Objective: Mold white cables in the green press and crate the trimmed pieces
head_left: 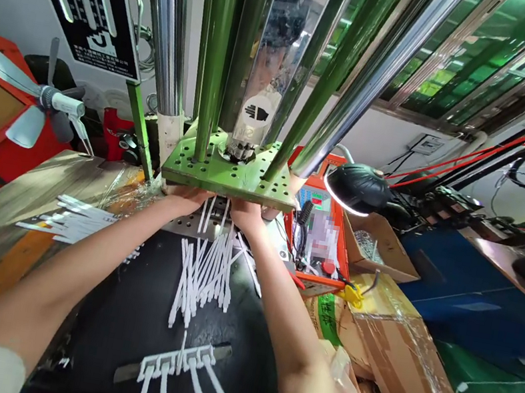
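Both my arms reach forward to a press, under its green perforated plate (224,183). My left hand (194,197) is at the left under the plate's front edge, and my right hand (246,214) is a little to the right. The plate hides the fingers of both, so whatever they hold does not show. White cable-like strips (207,214) stick out between the hands over the metal lower plate (181,224). Closer to me, a bunch of white strips (206,271) lies on the black surface. Nearest is a metal bar with white moulded pieces (177,361), several white strips hanging from it.
More white strips (78,221) lie on the wooden table at left, near a small fan (44,95). Steel columns (166,37) flank the plate. On the right are a black lamp (358,186), an orange control box (336,237) and cardboard boxes (411,348).
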Tool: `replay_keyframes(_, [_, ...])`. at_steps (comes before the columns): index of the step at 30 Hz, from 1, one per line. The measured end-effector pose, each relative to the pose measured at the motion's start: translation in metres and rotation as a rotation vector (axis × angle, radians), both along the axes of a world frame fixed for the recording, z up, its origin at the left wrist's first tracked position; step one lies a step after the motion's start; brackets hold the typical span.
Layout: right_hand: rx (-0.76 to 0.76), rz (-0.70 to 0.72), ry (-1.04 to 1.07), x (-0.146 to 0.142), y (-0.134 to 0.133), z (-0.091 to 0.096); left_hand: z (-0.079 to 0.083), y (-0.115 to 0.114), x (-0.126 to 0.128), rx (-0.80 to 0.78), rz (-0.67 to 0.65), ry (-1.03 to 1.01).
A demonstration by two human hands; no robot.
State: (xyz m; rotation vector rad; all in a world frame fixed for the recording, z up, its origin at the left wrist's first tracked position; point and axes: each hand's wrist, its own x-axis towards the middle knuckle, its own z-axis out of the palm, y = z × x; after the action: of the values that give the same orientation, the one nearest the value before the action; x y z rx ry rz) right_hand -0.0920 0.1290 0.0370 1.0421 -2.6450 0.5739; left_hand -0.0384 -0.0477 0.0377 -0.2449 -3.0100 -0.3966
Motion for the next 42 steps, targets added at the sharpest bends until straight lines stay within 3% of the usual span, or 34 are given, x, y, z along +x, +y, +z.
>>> replay_keyframes(3, [0.036, 0.007, -0.069, 0.029, 0.025, -0.008, 0.001, 0.007, 0.025, -0.006, 0.040, -0.062])
replay_keyframes(5, [0.033, 0.028, -0.106, 0.066, 0.061, -0.023, -0.008, 0.007, 0.067, 0.034, 0.018, -0.039])
replay_keyframes(9, [-0.092, 0.158, -0.107, 0.167, 0.160, -0.049, -0.033, -0.004, 0.205, 0.123, -0.134, 0.102])
replay_keyframes(12, [-0.041, 0.185, -0.171, 0.235, 0.218, -0.064, -0.050, -0.015, 0.306, -0.024, -0.177, 0.135])
replay_keyframes(15, [0.143, 0.131, -0.131, 0.272, 0.240, -0.078, -0.066, -0.020, 0.358, -0.196, -0.131, 0.121])
replay_keyframes(19, [0.278, 0.022, -0.022, 0.278, 0.233, -0.088, -0.078, -0.018, 0.362, -0.349, -0.058, 0.111])
replay_keyframes(42, [0.226, -0.033, -0.016, 0.279, 0.224, -0.087, -0.076, -0.013, 0.355, -0.440, -0.079, 0.241])
